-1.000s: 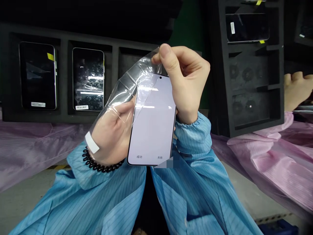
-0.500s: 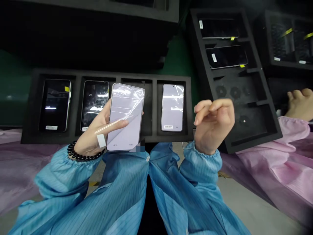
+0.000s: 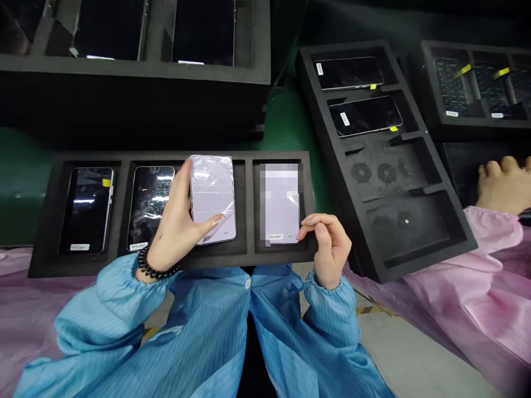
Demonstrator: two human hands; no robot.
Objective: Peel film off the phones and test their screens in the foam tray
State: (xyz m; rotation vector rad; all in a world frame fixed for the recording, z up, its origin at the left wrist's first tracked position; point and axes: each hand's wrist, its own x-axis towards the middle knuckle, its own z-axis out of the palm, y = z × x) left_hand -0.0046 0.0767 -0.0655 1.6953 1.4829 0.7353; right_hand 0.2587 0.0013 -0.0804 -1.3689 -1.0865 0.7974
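Clasping phone (image 3: pixel 213 190), left hand (image 3: pixel 176 235) V-shaped

Green tabletop (image 3: pixel 286 124), black 4-slot tray (image 3: pixel 249 213), slanted black tray (image 3: pixel 371 157) alongside

Dim surroundings, glare on screens (image 3: pixel 212 193)

This looks like a phone factory or workshop: a black tray (image 3: pixel 215 260) of phones (image 3: pixel 87 213) lies under the left hand (image 3: pixel 174 235), more trays (image 3: pixel 418 251) stand beyond the right hand (image 3: pixel 327 243) on a green tabletop (image 3: pixel 286 113), blue work sleeves (image 3: pixel 334 307) cover both wrists, and a co-worker's pink sleeve (image 3: pixel 492 229) shows farther right.
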